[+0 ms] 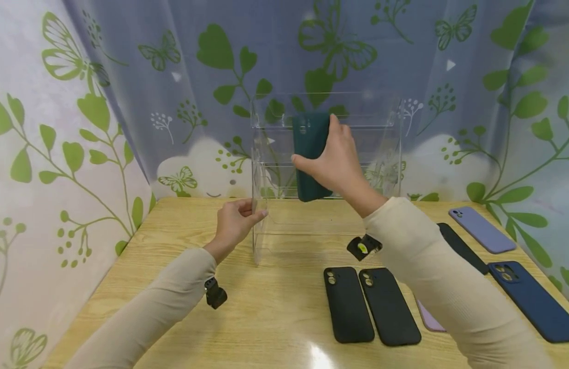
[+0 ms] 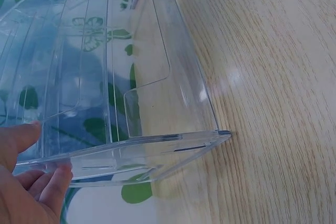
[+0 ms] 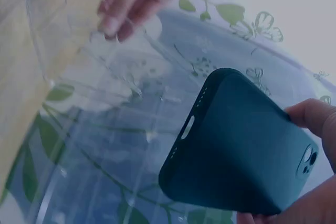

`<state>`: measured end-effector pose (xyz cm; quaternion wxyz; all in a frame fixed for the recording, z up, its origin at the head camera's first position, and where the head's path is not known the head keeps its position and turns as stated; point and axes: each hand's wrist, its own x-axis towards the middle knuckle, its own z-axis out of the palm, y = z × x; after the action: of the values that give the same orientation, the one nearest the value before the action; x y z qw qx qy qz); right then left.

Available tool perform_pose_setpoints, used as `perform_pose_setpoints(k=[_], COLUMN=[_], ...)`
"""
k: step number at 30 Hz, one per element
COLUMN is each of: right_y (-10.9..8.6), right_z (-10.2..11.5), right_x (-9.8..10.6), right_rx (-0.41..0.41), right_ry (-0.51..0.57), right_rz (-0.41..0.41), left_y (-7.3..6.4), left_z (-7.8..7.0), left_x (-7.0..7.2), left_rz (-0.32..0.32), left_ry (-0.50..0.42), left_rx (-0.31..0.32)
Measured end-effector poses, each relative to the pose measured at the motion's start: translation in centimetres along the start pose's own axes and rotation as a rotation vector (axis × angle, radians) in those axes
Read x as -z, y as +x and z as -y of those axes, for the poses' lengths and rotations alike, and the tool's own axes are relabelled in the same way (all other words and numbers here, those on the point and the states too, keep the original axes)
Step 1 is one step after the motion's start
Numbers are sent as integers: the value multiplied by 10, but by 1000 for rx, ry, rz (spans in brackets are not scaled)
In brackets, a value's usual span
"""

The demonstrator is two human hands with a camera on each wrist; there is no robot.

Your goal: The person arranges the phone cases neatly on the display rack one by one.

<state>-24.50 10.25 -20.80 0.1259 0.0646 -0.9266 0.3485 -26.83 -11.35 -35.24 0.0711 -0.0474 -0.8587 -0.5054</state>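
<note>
Teal phone case (image 1: 309,146) is gripped by the right hand (image 1: 338,160); a clear rack (image 1: 277,165) is pinched by the left hand (image 1: 234,223).

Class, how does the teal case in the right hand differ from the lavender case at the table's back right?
Colour: the teal case is dark, while the lavender case is pale.
Pose: the teal case is held roughly upright; the lavender case lies flat on the table.
Contact: the right hand grips the teal case, but no hand touches the lavender case.
Shared: both have camera openings near one end.
</note>
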Motion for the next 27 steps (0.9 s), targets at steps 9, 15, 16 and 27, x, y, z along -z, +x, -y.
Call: perform_pose_setpoints(k=[9,15,16,27], right_y=[30,46,49,68], right_z=[22,30,31,28], right_x=[22,25,25,19], right_rx=[-8,7,5,34], right_ry=[-46,-7,-2,83], right_rz=[-45,-153,-169,-364], left_y=[1,1,1,1], left_z=[4,3,3,1], left_x=[-1,1,1,1], left_rz=[-1,7,9,1], left_ry=[-1,15,21,14], left_rx=[-19,-11,-6,14])
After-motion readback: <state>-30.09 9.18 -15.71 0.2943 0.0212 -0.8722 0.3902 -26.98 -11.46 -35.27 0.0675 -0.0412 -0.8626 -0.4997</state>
